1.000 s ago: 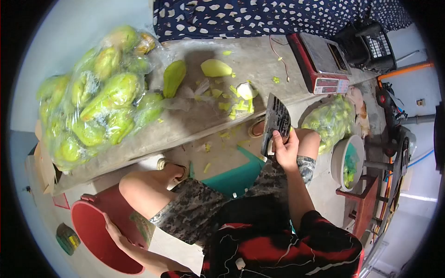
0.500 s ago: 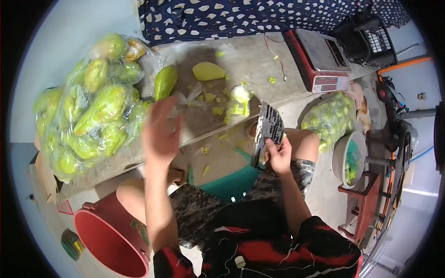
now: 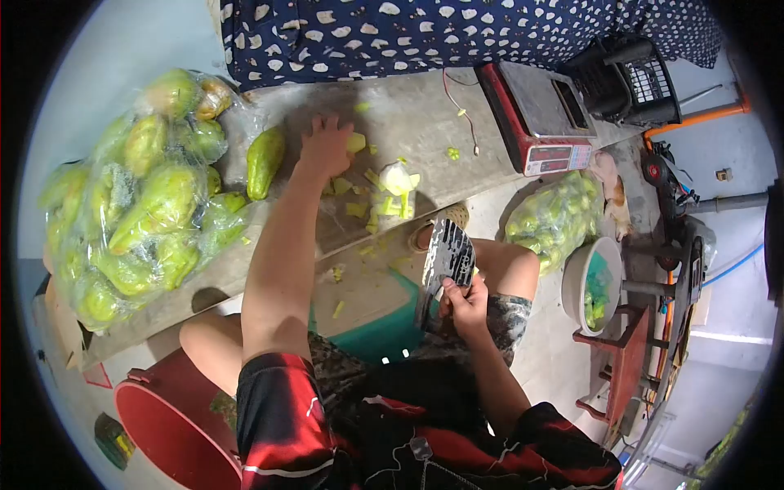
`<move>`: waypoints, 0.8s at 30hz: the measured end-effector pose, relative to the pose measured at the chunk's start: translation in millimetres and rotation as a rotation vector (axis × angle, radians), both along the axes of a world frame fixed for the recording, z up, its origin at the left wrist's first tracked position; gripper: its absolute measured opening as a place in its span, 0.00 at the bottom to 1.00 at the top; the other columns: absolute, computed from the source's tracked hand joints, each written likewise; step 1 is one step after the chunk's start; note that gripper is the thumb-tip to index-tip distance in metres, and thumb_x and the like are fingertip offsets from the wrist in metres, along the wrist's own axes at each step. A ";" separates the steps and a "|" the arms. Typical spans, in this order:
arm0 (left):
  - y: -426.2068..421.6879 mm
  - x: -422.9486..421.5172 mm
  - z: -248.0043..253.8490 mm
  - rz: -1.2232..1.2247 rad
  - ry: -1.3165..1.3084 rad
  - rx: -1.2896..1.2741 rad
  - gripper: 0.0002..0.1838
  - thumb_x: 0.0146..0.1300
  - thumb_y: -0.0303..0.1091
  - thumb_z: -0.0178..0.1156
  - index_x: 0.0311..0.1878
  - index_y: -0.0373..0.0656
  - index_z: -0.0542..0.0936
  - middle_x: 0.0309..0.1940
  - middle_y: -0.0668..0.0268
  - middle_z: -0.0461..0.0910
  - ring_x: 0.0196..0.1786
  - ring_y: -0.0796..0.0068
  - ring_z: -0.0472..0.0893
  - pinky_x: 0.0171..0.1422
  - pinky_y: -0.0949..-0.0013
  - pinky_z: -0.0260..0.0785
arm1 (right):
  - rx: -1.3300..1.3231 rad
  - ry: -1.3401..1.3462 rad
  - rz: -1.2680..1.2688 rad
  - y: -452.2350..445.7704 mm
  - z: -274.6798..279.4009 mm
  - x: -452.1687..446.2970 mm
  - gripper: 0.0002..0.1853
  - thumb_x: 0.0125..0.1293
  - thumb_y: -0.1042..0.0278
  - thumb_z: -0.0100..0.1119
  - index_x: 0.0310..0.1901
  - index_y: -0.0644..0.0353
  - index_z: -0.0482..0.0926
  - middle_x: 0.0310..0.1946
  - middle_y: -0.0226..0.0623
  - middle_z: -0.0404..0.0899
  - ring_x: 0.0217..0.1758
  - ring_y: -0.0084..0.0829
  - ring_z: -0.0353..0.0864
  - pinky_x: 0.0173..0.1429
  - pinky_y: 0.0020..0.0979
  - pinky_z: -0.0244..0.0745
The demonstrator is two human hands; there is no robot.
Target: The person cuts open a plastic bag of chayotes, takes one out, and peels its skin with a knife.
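Observation:
My left hand (image 3: pixel 327 149) reaches over the concrete ledge, its fingers curled over a pale peeled green papaya piece (image 3: pixel 357 142) that shows at its right side. My right hand (image 3: pixel 466 305) grips a cleaver (image 3: pixel 451 255) above my lap, with the dark, silver-streaked blade pointing up. A whole green papaya (image 3: pixel 265 162) lies just left of my left hand. Beyond that is a clear plastic bag of green papayas (image 3: pixel 155 196). To the right of my left hand, a whitish cut chunk (image 3: pixel 396 180) sits among pale green scraps (image 3: pixel 357 210).
A red digital scale (image 3: pixel 539 114) and a black basket (image 3: pixel 625 82) stand at the back right. Below them are a bag of green pieces (image 3: pixel 555 214) and a white tub (image 3: pixel 576 286). A teal container (image 3: pixel 371 336) is between my legs; a red bin (image 3: pixel 175 408) stands left.
My left hand has moved forward and right, onto the peeled papaya piece on the ledge. The right hand still holds the cleaver. The whole view has shifted slightly.

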State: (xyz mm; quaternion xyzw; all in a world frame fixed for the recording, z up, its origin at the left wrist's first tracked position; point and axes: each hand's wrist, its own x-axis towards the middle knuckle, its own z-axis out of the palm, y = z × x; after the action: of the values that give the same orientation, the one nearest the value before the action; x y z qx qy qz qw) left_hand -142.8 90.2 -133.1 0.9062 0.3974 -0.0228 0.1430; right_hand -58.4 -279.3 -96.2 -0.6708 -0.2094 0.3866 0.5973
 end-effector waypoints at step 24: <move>-138.0 -71.2 93.4 0.342 -1.627 -1.825 0.29 0.75 0.55 0.45 0.62 0.39 0.74 0.49 0.61 0.81 0.50 0.66 0.82 0.55 0.59 0.76 | 0.104 0.048 0.248 52.6 87.9 -27.2 0.13 0.77 0.60 0.51 0.37 0.58 0.65 0.15 0.30 0.65 0.11 0.24 0.66 0.14 0.29 0.67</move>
State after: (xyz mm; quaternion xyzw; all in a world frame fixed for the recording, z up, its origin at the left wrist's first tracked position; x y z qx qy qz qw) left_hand -214.0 -47.8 -39.7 0.1614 0.1448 0.2977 0.9297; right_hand -85.6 -226.8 -8.3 -0.5987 -0.2959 0.4619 0.5837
